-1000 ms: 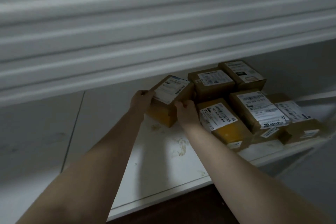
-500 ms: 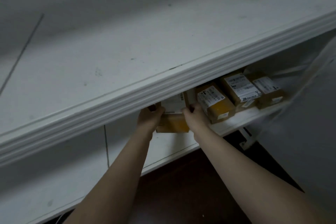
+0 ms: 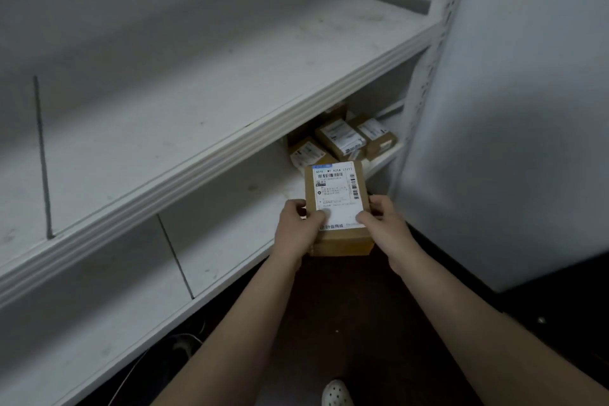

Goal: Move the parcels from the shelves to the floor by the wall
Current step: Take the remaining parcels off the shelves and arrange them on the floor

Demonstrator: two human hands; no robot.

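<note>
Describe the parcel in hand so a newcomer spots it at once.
Find the white shelving unit; before its lower shelf, over the dark floor, is a brown cardboard parcel. The left hand and right hand grip its sides; the other parcels all sit on that shelf.

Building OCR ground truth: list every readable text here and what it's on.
"SDTE", "A21A": top line of the label on the held parcel; the digits after are uncertain.
"抖音商城": bottom edge of that label, faint.
Its barcodes and small print: too small to read.
Labels on the shelved parcels: too blurred to read.
</note>
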